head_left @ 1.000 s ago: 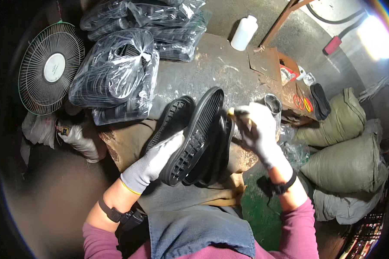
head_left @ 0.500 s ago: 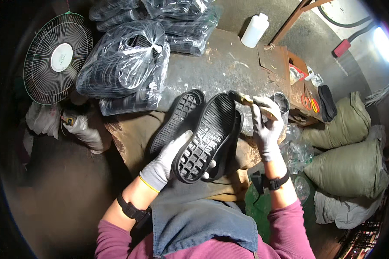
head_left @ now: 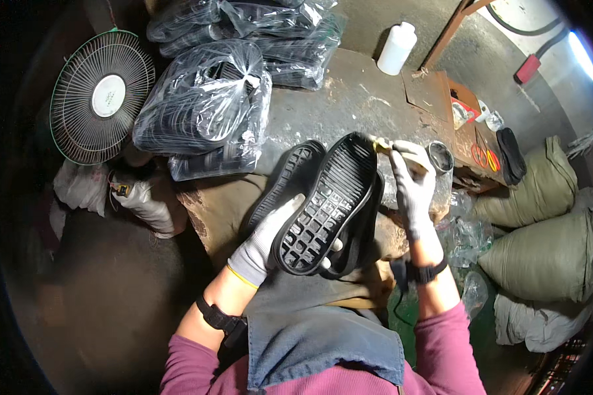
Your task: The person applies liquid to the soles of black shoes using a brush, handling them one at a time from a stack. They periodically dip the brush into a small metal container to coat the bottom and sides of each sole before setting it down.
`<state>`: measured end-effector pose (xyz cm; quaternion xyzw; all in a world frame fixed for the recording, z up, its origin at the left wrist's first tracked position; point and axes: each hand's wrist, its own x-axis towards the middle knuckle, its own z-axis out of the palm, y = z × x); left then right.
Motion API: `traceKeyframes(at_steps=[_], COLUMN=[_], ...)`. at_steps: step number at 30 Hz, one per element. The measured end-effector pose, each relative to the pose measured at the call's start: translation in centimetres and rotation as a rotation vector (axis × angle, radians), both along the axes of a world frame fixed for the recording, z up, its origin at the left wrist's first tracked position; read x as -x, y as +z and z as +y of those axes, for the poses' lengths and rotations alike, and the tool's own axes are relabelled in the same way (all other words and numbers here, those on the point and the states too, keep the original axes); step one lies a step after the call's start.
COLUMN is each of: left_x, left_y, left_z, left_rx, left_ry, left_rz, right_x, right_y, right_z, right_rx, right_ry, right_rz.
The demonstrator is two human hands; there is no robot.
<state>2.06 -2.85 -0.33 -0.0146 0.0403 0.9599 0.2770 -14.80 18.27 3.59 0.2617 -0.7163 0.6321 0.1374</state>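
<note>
My gloved left hand point(head_left: 270, 232) is closed around the heel half of a black rubber shoe sole point(head_left: 323, 207), thumb on its left edge and fingertips showing at the right. The inner face of the sole, with a ribbed toe and a grid of hollows at the heel, is turned up. Further black soles lie just beneath, one sole point(head_left: 286, 178) to the left and another sole point(head_left: 364, 230) to the right. My gloved right hand point(head_left: 413, 174) pinches a small brush point(head_left: 381, 144) with a yellowish handle; its dark end meets the sole's toe edge.
Clear bags of black soles point(head_left: 201, 99) are stacked at the back left of the worn bench point(head_left: 349, 85), beside a fan point(head_left: 105, 95). A white bottle point(head_left: 396, 49), a round tin point(head_left: 439, 157) and orange scissors point(head_left: 486, 158) stand or lie to the right, near stuffed sacks point(head_left: 540, 253).
The brush has come in against the toe edge of the sole, and its dark end now blends with it. The whole scene has shifted slightly right in view.
</note>
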Motion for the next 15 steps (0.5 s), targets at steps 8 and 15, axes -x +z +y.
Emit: traceKeyframes(at_steps=[8, 15], left_x=[0.5, 1.8], left_y=[0.2, 0.8], left_z=[1.1, 2.1], left_rx=[-0.043, 0.16], left_ry=[0.075, 0.364], left_rz=[0.079, 0.034], right_x=[-4.9, -8.3], right_y=[-0.7, 1.5], right_z=[-1.7, -2.2], right_rx=[-0.135, -0.253], right_ry=[0.196, 0.354], right_rz=[0.133, 0.298])
